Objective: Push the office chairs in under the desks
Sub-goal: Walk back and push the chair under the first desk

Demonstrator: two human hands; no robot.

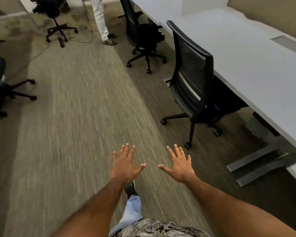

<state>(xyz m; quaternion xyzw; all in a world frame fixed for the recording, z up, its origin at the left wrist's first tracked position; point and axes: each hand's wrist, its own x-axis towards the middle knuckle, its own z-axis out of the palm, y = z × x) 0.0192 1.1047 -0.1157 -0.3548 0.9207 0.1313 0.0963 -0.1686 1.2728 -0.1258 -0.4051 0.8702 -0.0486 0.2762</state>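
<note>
Looking down over a carpeted office floor (85,117), the head view shows several black office chairs on wheels. At the far left edge, one chair (0,82) stands in the open, well apart from any desk. Further back on the left, another chair (56,19) also stands loose, near a second person's legs (101,21).

Low in the middle, the person's left hand (125,165) and right hand (179,165) are held out palm down over the carpet, fingers (126,151) spread wide, holding nothing and touching nothing.

To the right, a mesh-backed chair (191,77) sits at the long white surface (246,53), its seat partly under the edge but its back standing clear. Beyond it, a further chair (142,35) stands near the same surface.

These chairs probably roll easily on their casters, though carpet would add some drag. The stiff top rim of the backrest looks like the best place to take hold; the mesh itself would likely give under pressure, and the seat may swivel if pushed off-centre.
</note>
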